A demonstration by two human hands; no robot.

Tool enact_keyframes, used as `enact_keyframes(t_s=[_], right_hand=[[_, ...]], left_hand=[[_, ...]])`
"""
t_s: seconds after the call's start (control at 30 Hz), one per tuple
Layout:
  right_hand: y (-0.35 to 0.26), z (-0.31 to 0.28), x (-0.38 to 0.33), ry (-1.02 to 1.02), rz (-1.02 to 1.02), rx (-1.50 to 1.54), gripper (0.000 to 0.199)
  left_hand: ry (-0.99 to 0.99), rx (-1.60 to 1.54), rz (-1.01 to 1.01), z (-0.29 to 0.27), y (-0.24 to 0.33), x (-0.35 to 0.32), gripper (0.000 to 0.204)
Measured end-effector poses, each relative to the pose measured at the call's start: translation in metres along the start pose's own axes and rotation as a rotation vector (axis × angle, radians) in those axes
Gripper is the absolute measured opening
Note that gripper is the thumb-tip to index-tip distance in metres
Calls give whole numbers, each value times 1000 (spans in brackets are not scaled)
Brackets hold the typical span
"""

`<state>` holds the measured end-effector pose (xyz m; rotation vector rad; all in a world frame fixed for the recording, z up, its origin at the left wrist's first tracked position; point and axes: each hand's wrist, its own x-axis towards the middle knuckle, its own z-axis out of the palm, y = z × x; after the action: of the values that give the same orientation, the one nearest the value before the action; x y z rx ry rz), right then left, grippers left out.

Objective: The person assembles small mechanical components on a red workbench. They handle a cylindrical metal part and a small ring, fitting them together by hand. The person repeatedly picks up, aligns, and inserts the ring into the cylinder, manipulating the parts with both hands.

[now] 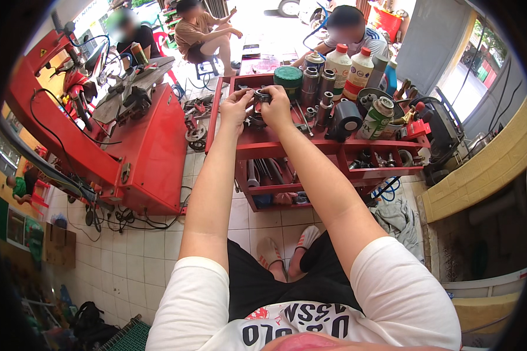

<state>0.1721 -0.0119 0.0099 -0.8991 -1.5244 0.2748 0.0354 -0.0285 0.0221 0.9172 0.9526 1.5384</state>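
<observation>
Head view: both hands, left hand [235,110] and right hand [277,108], grip a small metal part [262,97].

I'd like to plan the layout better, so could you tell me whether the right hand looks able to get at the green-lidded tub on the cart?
Probably yes: the right hand is close beside the green-lidded tub, with nothing between them, though it is busy holding a small metal part.

Head-worn fisheye, downward over cart [328,146]

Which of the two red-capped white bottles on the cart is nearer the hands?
The left white bottle, beside the metal cylinders; the other white bottle stands further right, further from the right hand.
</observation>
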Motion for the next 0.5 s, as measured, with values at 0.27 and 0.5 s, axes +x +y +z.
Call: enact_keyframes(t_s=[0.27,0.5], right_hand=[[3,1,-1,-34,-7,-3,22],[1,4,0,-14,-76,-42,22]], left_hand=[[-6,18,38,-2,-3,3,23],[-28,-54,78,-8,-7,9,19]])
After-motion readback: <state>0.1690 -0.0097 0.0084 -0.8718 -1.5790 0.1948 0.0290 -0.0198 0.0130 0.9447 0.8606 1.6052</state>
